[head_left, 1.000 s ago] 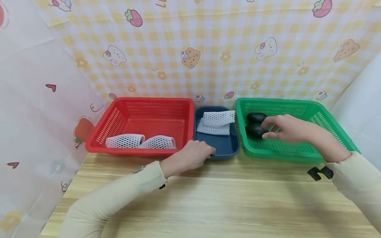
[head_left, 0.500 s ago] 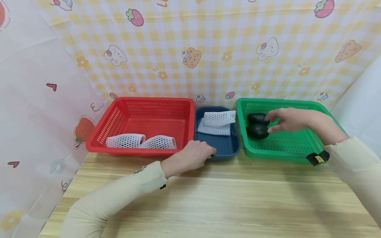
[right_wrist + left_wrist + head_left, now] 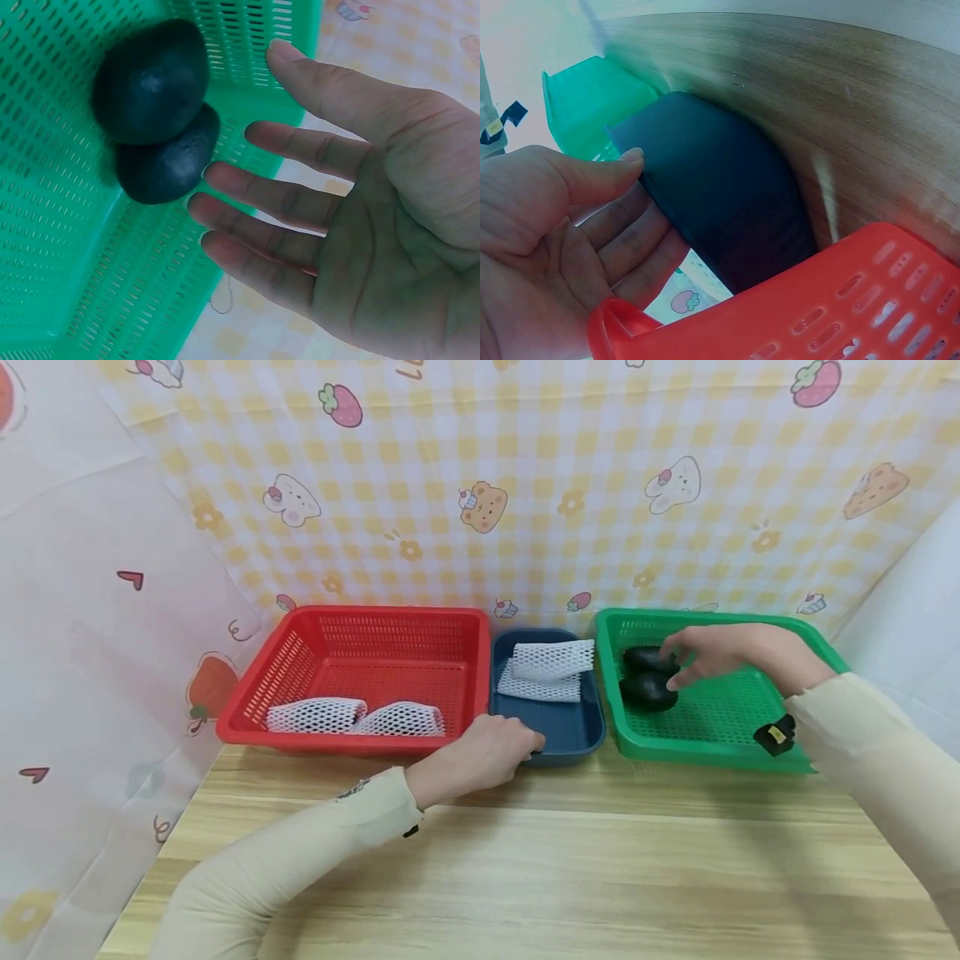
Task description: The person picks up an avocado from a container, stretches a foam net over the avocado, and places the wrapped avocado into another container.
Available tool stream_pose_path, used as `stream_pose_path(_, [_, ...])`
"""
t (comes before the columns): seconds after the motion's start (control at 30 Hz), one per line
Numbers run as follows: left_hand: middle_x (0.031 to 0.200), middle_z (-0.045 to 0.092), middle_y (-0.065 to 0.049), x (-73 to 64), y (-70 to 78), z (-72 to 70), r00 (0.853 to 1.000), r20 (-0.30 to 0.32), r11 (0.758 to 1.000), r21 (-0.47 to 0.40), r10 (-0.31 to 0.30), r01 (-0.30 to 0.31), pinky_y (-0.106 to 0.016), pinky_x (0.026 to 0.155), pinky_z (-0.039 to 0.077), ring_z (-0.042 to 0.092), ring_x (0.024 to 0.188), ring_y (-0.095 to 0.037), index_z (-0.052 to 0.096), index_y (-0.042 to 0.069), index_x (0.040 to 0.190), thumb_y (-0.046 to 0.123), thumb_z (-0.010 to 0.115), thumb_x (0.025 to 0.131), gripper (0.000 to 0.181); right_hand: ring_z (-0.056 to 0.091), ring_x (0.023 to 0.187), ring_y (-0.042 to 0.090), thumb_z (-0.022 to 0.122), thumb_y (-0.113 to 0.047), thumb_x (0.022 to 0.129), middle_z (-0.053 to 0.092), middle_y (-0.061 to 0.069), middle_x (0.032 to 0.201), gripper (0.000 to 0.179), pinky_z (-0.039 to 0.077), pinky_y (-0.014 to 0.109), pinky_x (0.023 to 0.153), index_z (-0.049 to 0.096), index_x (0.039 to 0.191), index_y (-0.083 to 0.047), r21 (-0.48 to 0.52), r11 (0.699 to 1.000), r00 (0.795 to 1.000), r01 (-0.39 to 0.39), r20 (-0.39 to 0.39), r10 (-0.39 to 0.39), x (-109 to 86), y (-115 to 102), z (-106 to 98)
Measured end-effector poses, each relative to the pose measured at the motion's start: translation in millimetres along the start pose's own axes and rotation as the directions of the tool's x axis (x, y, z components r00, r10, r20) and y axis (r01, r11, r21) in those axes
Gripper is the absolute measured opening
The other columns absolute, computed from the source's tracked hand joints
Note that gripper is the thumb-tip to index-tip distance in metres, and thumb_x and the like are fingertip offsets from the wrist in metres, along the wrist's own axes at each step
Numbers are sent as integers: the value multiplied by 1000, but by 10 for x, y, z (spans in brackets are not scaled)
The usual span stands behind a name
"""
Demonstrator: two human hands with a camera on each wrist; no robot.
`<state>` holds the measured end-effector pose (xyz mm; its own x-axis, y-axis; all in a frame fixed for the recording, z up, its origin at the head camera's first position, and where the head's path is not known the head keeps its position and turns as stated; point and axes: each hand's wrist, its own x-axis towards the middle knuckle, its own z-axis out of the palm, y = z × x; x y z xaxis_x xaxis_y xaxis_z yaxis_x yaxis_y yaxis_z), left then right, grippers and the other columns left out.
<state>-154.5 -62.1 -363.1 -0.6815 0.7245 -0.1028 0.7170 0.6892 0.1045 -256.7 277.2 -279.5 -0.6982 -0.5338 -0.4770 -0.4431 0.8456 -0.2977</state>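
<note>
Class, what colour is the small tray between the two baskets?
Dark blue; the tray shows best in the head view.

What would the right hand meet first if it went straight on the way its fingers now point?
Probably one of the dark fruits in the green basket; the right hand points toward them, but the depth is unclear.

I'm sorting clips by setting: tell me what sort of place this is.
Probably a makeshift work booth: a wood-grain tabletop closed in by a yellow-checked cloth behind and a white printed sheet on the left.
</note>
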Motion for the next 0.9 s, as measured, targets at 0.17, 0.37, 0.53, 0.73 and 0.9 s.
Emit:
stream_pose_path(0.17, [102,73,-2,-3,-6,6,1000,-4,1000,-1,5,-5,-26,67,55,65,78,-15,74,16,124,20,78,91,33,50,123,52,75,-33,95,51,37,134,70,47,59,93,47,139,14,-22,999,999,-26,44,27,152,0,-12])
stream_pose_path(0.37, [100,73,-2,-2,-9,12,1000,-4,1000,6,1,-1,-25,65,54,63,76,-14,74,16,123,20,78,92,32,50,122,51,76,-33,94,48,35,137,73,47,58,92,45,141,14,-57,996,994,-70,86,74,307,-18,12])
stream_pose_path(0.53, [101,73,-2,2,-5,14,1000,-5,1000,9,5,-5,-25,66,54,63,76,-14,74,16,124,20,79,91,34,45,127,53,78,-31,92,41,37,143,76,44,62,95,43,143,13,-83,990,988,-112,101,120,391,-18,87])
stream_pose_path(0.73, [102,73,-2,2,-5,8,1000,-4,1000,20,5,-5,-26,68,56,64,77,-15,73,16,125,21,79,91,35,36,132,56,79,-30,91,37,38,146,81,43,63,96,39,147,13,-125,982,985,-139,86,150,446,-27,212])
stream_pose_path(0.9, [102,73,-2,-1,-3,9,1000,1,1000,20,2,-2,-26,67,56,64,78,-15,73,16,125,21,78,91,35,42,130,54,81,-33,89,41,37,144,85,45,61,94,39,147,13,-169,975,983,-142,90,159,487,-47,265])
